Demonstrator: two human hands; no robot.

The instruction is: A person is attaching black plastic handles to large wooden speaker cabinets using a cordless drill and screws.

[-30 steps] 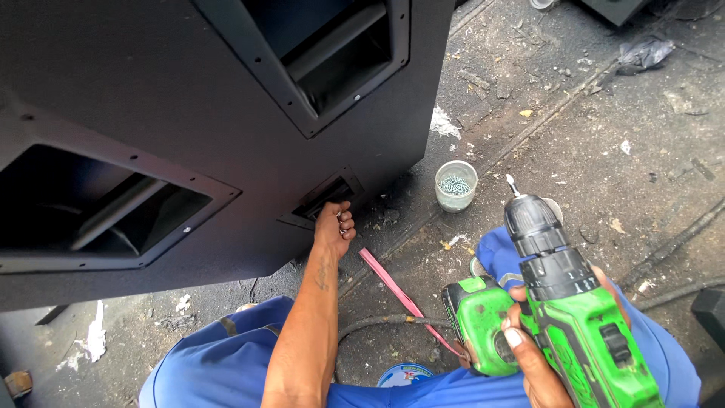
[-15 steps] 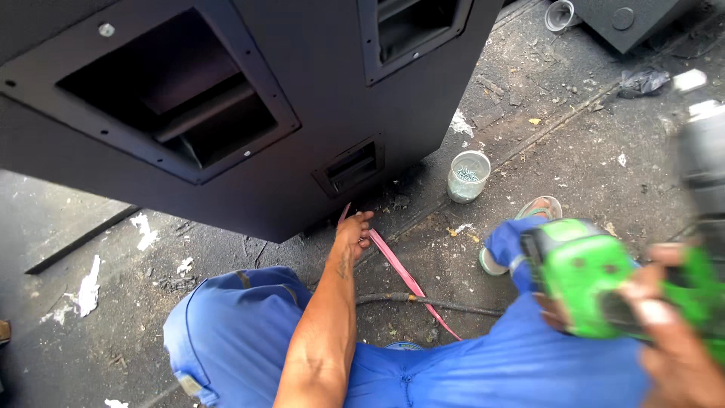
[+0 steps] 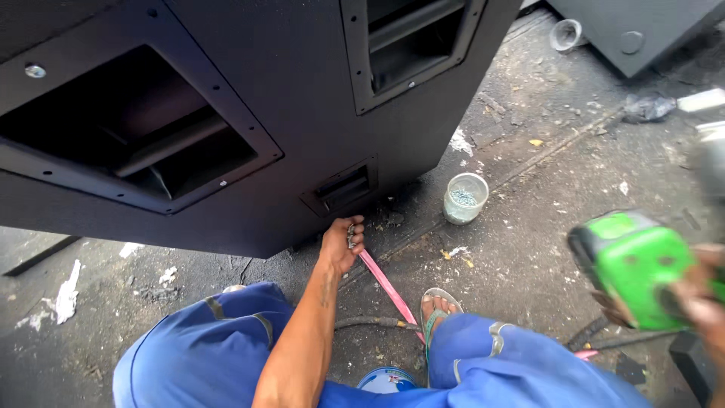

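My left hand (image 3: 343, 243) is closed on several small silver screws, just below the lower edge of a big black speaker cabinet (image 3: 302, 98). It hangs under a small recessed plate (image 3: 341, 189) in the cabinet's panel. My right hand (image 3: 698, 302), blurred at the right edge, grips a green cordless drill (image 3: 638, 264) held away from the cabinet. I sit on the ground in blue trousers with a sandalled foot (image 3: 438, 306) forward.
A clear plastic cup of screws (image 3: 464, 198) stands on the dirty concrete right of the cabinet. A pink strip (image 3: 389, 289) and a hose (image 3: 370, 323) lie by my foot. Another black cabinet (image 3: 634, 30) and a second cup (image 3: 566, 34) are at top right.
My left hand came off the recessed plate and dropped below the cabinet edge. The drill swung right and is blurred. The view shifted down and left.
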